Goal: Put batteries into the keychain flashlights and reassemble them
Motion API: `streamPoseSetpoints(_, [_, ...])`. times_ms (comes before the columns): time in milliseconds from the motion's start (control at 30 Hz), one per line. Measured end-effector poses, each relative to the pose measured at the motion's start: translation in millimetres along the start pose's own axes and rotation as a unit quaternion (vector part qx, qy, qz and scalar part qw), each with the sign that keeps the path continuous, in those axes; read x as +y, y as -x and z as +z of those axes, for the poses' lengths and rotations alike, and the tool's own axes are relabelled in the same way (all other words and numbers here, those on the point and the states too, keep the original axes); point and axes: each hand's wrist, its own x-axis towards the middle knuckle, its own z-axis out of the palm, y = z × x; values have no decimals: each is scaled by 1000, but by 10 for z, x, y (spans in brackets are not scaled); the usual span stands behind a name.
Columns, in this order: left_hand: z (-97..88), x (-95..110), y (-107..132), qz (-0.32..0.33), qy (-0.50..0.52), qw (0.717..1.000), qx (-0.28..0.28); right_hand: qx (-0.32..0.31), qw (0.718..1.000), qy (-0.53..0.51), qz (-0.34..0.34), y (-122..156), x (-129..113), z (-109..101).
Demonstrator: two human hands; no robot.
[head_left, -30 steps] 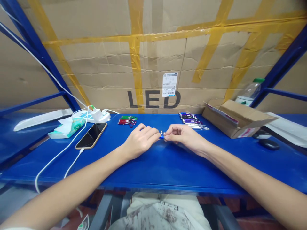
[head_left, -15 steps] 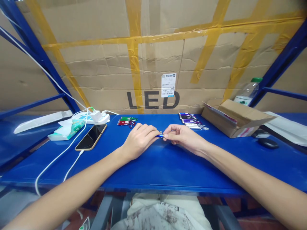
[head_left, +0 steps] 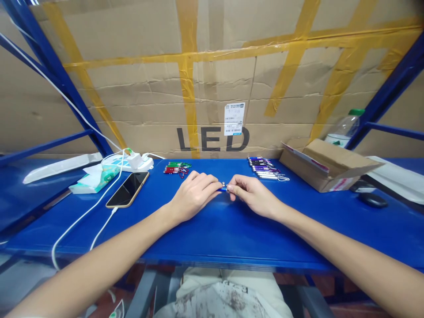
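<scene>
Between my hands, above the blue tabletop, is a small blue keychain flashlight [head_left: 223, 190]; only a short stretch of its body shows. My left hand [head_left: 198, 194] is wrapped over its left part, back of the hand upward, hiding most of it. My right hand [head_left: 247, 193] pinches the right end between thumb and forefinger. A tiny shiny silver piece [head_left: 223, 183] shows just above the body; its kind is too small to make out. Beyond my left hand lie green and red keychain flashlights [head_left: 172, 170] with clips. Several blue, black, purple and silver flashlights [head_left: 263, 168] lie in a row beyond my right hand.
At the left are a phone [head_left: 128, 190] on a white charging cable [head_left: 104, 227], a tissue pack [head_left: 96, 179] and a white power strip [head_left: 141, 166]. An open cardboard box [head_left: 331, 165], a black mouse [head_left: 372, 199] and a bottle [head_left: 346, 126] stand right. A large carton [head_left: 139, 101] backs the table [head_left: 232, 238].
My right fingers have shifted slightly and curled more at the flashlight's right end. My left hand keeps its hold. The whole view has moved a little.
</scene>
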Motion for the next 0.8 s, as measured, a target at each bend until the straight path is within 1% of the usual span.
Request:
streamPoseSetpoints(100, [-4,5,-10,18,-13,1000,10,-18,999,-27,17,3,-16,8])
streamPoseSetpoints(200, [-11,8,-18,30,-24,999,15,-49,989,-117,69,7,-32,15])
streamPoseSetpoints(300, [-17,9,-17,24,-19,999,12,-71,970,-199,119,10,-38,16])
streamPoseSetpoints(367, [-17,8,-13,6,-2,1000,2,-68,968,-208,126,8,-32,13])
streamPoseSetpoints(433, [-12,9,-7,-15,18,1000,-11,-51,975,-182,115,1,-24,8])
streamPoseSetpoints(533, [6,14,0,-41,42,998,-30,-5,988,-136,76,-14,-20,3])
streamPoseSetpoints(600, [22,17,6,-61,60,996,-38,15,991,-126,49,-23,-28,0])
streamPoseSetpoints(800, [52,-5,26,-121,120,985,-42,16,991,-129,14,-27,-39,-23])
